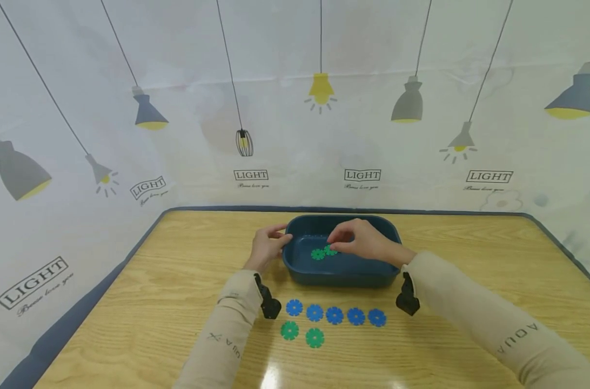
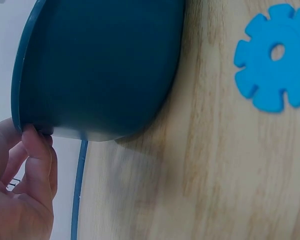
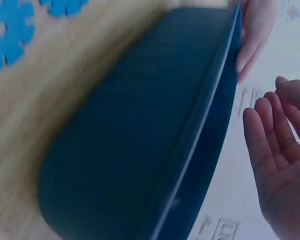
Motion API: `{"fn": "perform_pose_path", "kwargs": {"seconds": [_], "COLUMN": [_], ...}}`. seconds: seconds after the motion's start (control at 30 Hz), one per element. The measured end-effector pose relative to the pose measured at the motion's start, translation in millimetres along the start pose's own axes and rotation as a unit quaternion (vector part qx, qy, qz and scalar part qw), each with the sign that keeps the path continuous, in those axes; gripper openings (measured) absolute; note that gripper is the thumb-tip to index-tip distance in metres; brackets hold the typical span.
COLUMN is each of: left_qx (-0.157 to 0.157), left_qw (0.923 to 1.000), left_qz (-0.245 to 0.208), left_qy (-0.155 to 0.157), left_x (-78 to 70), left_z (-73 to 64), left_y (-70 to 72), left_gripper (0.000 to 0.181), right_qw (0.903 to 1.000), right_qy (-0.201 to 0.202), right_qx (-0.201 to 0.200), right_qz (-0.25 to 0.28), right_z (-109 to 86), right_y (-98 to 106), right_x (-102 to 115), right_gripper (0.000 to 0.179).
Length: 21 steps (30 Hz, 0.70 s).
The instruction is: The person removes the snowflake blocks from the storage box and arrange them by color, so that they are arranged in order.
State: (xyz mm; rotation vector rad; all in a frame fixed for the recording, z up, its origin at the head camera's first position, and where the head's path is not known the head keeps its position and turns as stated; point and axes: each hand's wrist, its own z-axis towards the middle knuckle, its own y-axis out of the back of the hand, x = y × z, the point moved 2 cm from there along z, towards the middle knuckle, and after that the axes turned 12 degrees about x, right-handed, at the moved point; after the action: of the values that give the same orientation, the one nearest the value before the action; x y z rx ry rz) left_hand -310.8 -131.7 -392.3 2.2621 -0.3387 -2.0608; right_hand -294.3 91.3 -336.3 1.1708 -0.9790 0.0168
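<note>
A dark blue oblong basin (image 1: 343,278) stands on the table, with two green notched discs (image 1: 317,254) lying inside on its floor. My left hand (image 1: 268,246) grips the basin's left end, thumb at the rim and fingers against the outer wall in the left wrist view. Above the basin's inside is my right hand (image 1: 360,240), fingers bent loosely and fingertips right by one green disc (image 1: 330,250). In the right wrist view no disc shows between thumb and fingers. In front of the basin lie a row of several blue notched discs (image 1: 334,315) and two green discs (image 1: 315,337).
The wooden table (image 1: 178,281) reaches back to a white cloth backdrop (image 1: 285,124) printed with hanging lamps. Both wrists carry black camera mounts (image 1: 408,300), which hang low near the basin's front corners and the disc row.
</note>
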Motion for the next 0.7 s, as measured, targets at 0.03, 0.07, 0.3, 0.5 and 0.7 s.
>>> {"fn": "perform_pose_path", "kwargs": {"seconds": [0.03,0.07,0.3,0.5,0.7], "left_qx": [0.001,0.001,0.004,-0.001,-0.005], "left_qw": [1.0,1.0,1.0,1.0,0.9999], "left_qz": [0.0,-0.001,0.0,0.004,0.011], "left_qy": [-0.001,-0.002,-0.003,0.003,0.005], "left_x": [0.0,-0.1,0.0,0.2,-1.5], "left_z": [0.0,0.0,0.5,0.6,-0.7], "left_y": [0.0,-0.1,0.1,0.0,-0.2], "left_gripper": [0.035,0.036,0.036,0.036,0.035], "right_qw": [1.0,0.9998,0.9973,0.9943,0.991], "right_qy": [-0.007,-0.015,-0.052,-0.09,-0.131], "right_qx": [-0.002,-0.005,-0.014,0.001,0.002], "right_qz": [0.006,0.014,0.049,0.057,0.029], "right_z": [1.7,3.5,13.6,18.2,20.9], "right_y": [1,2,6,1,-6], "right_x": [-4,-8,-35,-54,-64], "right_gripper": [0.013,0.014,0.022,0.027,0.032]}}
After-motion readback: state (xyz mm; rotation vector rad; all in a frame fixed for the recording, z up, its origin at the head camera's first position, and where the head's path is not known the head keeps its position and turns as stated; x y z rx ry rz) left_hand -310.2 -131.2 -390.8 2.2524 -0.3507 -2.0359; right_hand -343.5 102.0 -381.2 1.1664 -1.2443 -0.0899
